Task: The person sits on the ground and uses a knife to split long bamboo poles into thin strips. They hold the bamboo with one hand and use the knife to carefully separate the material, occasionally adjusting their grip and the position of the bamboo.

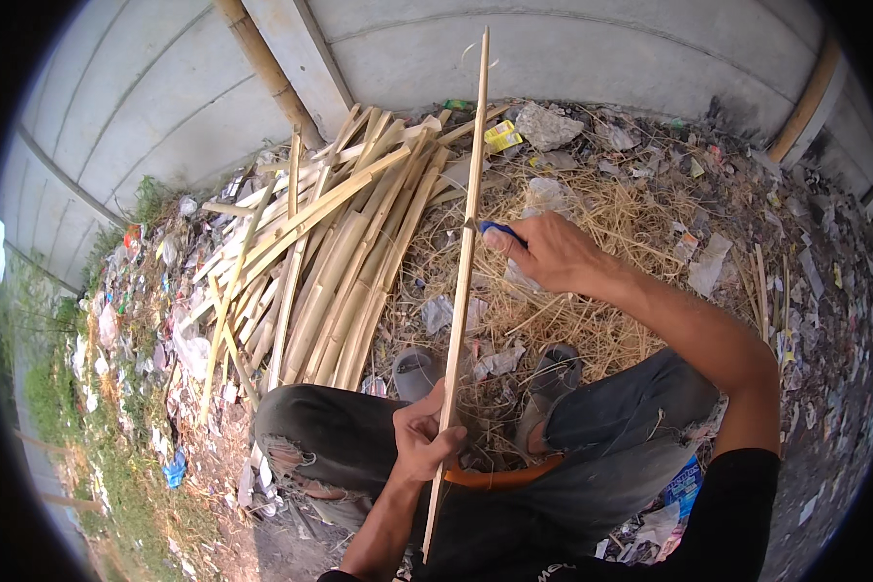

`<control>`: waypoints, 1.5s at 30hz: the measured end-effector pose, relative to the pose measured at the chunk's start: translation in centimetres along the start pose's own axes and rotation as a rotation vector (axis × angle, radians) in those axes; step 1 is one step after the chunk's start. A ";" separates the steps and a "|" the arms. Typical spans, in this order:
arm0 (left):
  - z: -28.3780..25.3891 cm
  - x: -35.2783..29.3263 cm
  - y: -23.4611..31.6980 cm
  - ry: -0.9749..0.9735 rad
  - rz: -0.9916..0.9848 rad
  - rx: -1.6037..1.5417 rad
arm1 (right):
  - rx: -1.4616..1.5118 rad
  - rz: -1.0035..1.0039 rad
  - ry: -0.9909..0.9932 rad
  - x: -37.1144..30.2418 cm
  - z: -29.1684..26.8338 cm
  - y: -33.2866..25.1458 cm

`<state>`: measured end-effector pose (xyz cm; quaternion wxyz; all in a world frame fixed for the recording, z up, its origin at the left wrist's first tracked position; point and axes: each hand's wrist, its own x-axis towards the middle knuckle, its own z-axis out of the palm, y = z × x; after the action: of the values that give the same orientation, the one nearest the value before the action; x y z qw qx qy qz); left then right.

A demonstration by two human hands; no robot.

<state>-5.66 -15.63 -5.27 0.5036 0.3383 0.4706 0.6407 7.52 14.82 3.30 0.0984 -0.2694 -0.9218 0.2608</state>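
Note:
A long pale bamboo strip (468,238) stands tilted in front of me, its far end reaching up before the grey wall. My left hand (424,435) is closed around its lower part, above my lap. Farther up, my right hand (545,250) is closed on a knife with a blue handle (503,233). The dark blade meets the strip's right edge; most of the handle is hidden in my fist. A thin curled shaving (468,48) hangs by the strip's top end.
A pile of split bamboo strips (349,262) lies at left, against the wall (553,48). Straw-like shavings (611,262) cover the ground ahead of my feet. Litter and a grey stone (548,127) lie near the wall. An orange piece (504,475) is under the strip between my legs.

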 end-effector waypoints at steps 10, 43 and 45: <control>0.9 1.2 1.2 0.074 0.055 0.047 | -0.074 -0.355 -0.300 -4.0 2.5 -4.4; -0.3 1.0 -0.4 0.018 0.049 0.032 | -0.078 -0.205 -0.191 -3.6 1.8 -3.4; -0.2 0.9 -0.8 -0.027 0.037 -0.001 | -0.029 -0.101 0.000 -2.2 1.6 -0.6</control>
<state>-5.85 -14.76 -6.15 0.4983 0.3554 0.4569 0.6455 8.59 12.55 2.21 0.1077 -0.2237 -0.9379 0.2421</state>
